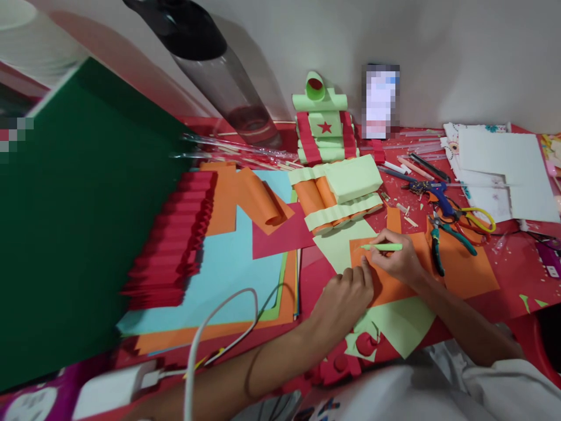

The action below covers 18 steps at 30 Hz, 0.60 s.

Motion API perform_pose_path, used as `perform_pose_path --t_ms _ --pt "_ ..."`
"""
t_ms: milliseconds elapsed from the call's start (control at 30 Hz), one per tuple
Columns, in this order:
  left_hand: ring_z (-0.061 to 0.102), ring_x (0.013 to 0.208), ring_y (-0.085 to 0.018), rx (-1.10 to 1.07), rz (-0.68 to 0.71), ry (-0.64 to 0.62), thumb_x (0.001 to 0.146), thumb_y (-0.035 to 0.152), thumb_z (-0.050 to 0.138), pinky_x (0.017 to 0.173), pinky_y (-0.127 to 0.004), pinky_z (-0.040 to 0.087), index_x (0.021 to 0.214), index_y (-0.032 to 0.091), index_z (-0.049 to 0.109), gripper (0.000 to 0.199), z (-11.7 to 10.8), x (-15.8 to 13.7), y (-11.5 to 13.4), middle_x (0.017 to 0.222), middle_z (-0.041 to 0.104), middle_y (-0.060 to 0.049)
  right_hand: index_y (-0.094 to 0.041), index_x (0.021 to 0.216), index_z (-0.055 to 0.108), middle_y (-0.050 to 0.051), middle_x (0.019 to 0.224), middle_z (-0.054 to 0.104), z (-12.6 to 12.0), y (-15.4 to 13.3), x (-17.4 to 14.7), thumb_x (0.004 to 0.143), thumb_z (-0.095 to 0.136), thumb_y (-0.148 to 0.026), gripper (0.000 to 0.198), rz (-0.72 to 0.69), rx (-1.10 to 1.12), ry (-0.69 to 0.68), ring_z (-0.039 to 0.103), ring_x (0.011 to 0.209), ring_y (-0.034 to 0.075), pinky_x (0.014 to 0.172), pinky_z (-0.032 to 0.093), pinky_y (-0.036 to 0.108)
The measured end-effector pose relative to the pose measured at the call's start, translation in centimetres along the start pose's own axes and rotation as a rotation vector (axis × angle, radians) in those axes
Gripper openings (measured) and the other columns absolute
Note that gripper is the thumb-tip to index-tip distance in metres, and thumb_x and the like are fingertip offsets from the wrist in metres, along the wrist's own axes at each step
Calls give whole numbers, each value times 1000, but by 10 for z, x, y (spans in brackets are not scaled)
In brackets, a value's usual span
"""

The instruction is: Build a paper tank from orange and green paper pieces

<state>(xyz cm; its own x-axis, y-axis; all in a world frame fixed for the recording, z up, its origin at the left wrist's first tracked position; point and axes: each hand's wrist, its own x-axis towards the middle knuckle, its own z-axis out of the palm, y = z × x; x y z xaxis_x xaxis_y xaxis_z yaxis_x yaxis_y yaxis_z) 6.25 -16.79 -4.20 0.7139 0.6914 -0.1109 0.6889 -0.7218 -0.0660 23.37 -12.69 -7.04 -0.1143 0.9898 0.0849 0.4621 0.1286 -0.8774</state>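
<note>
My right hand (400, 257) pinches a slim light green pen (388, 247), its tip at the upper left part of an orange paper sheet (385, 286). The index finger of my left hand (344, 295) is stretched onto the same sheet near the pen tip; its other fingers are bent and hold nothing visible. Pale green paper (405, 321) sticks out below the orange sheet. Just beyond my hands lies a craft piece of orange paper rolls with pale green strips (339, 193). Behind it stands a pale green paper model with red bands and a star (325, 128).
Teal-handled pliers (451, 237) and a blue glue gun (440, 196) lie right of my right hand. To the left are pleated red paper (175, 240), stacked coloured sheets (228, 269) and a green board (87, 222). A bottle (223, 76) and phone (380, 102) stand behind. A white cable (197, 339) loops over my left forearm.
</note>
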Motion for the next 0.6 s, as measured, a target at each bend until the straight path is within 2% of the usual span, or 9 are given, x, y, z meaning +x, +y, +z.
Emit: perform_pose_path --t_ms 100,233,467,600 --pt "69 60 -20 10 5 22 82 -7 56 48 -26 56 123 -3 69 43 2 -1 1 72 68 -9 -23 75 55 -6 58 52 -1 1 0 82 66 -24 13 13 0 18 44 50 10 51 39 23" --pt "69 61 -19 27 -13 18 83 -5 58 50 -25 54 126 -1 68 45 4 -1 1 74 69 -9 -23 75 56 -6 58 52 -1 3 0 83 66 -26 14 28 13 11 44 50 10 50 39 23" --pt "69 61 -19 25 0 -16 85 -3 57 49 -23 52 125 -1 68 42 4 1 1 73 69 -9 -21 84 67 0 73 69 0 3 1 85 68 -25 5 15 33 -39 62 61 14 58 49 24" --pt "69 62 -20 6 -10 -16 86 -3 56 50 -24 52 122 0 68 38 3 1 2 73 68 -8 -20 89 72 3 81 76 0 0 3 87 68 -27 8 -39 7 -61 69 68 16 62 53 25"
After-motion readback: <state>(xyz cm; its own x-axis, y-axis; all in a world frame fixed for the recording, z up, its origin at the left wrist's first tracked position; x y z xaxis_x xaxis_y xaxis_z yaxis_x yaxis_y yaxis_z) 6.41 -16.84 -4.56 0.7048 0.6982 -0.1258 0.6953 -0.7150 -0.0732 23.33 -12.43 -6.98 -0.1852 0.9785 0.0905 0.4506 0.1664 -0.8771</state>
